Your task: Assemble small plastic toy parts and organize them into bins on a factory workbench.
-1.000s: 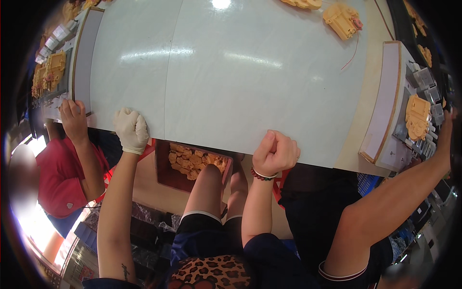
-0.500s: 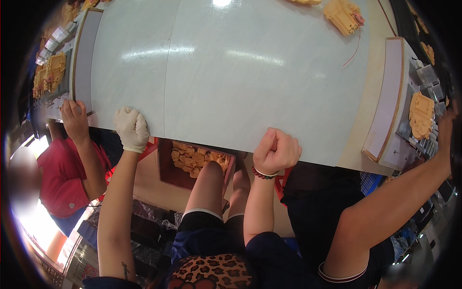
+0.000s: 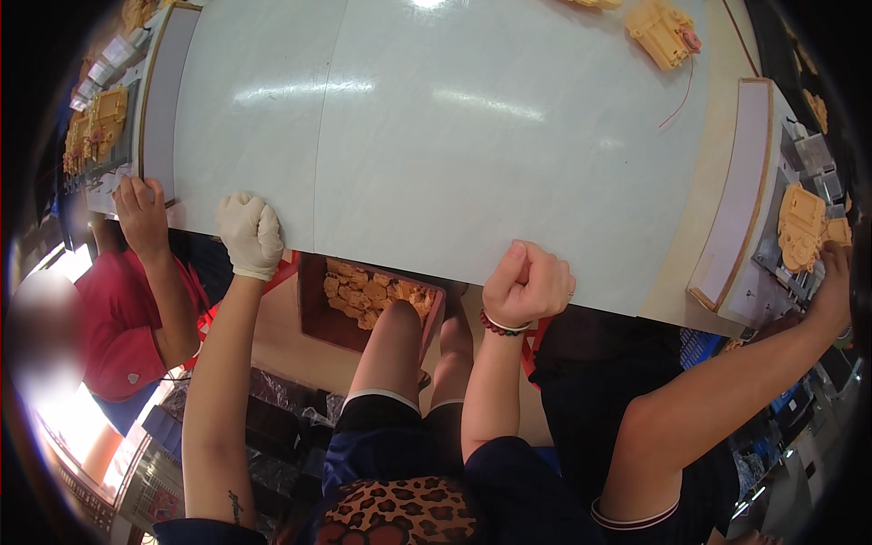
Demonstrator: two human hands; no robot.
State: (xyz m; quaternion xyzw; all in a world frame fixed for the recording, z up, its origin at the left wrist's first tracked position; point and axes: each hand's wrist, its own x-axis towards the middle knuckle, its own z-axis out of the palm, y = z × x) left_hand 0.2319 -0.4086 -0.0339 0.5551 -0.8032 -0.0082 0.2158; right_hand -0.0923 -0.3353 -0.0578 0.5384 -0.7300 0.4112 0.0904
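My left hand, in a white glove, rests at the near edge of the table. Its fingers are curled into a fist, and nothing sticks out of it. Farther right along the same edge, my bare right hand is also closed, thumb on top, with a beaded bracelet at the wrist and a ring on a finger. Neither fist shows any object. The nearest loose thing on the tabletop is a tan plastic housing with a pinkish part and a thin red wire, lying far right, away from both hands.
A dark red crate of tan plastic parts stands below the table by my legs. Raised trays flank the table. A co-worker's hand is at the left one; another's hand touches tan parts at the right one.
The right co-worker's hand has come nearer, with another tan part beside the one on that tray. The view has shifted slightly. My two fists stay in place at the edge.
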